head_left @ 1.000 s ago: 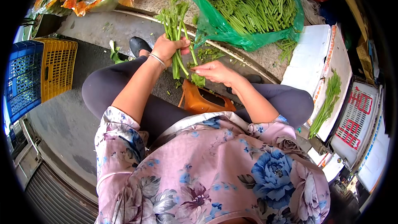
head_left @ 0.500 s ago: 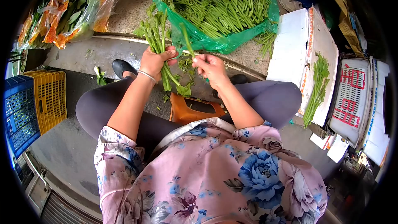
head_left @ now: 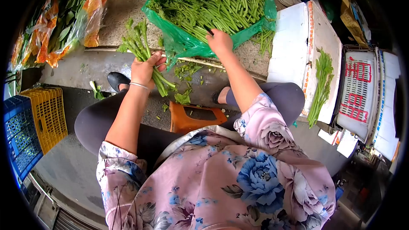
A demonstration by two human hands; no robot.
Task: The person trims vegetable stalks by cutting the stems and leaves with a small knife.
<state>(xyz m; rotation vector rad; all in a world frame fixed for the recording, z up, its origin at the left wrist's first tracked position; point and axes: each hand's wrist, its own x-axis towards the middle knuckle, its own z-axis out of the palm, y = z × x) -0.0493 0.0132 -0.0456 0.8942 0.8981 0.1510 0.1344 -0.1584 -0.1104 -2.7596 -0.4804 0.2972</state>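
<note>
My left hand (head_left: 144,71), with a bracelet at the wrist, is closed around a small bunch of green leafy stalks (head_left: 137,44). The cut ends point down to the right. My right hand (head_left: 220,41) is at the lower edge of a heap of green stalks (head_left: 230,4), its fingers curled. A small dark object (head_left: 208,30) sticks out at its fingertips; what it is cannot be made out. The heap lies in an open green plastic bag (head_left: 187,44) on the raised ledge. Leaf scraps (head_left: 184,98) lie on the ground between my feet.
An orange stool (head_left: 187,121) is between my legs. Blue (head_left: 21,132) and yellow crates (head_left: 47,117) stand at left. Plastic-wrapped greens (head_left: 70,21) lie upper left. At right are a white foam box (head_left: 289,44), another bunch of stalks (head_left: 320,83) and a white basket (head_left: 357,89).
My right hand has moved away from the bunch, up and right to the heap in the green bag. My left hand still holds its bunch. The view has shifted right.
</note>
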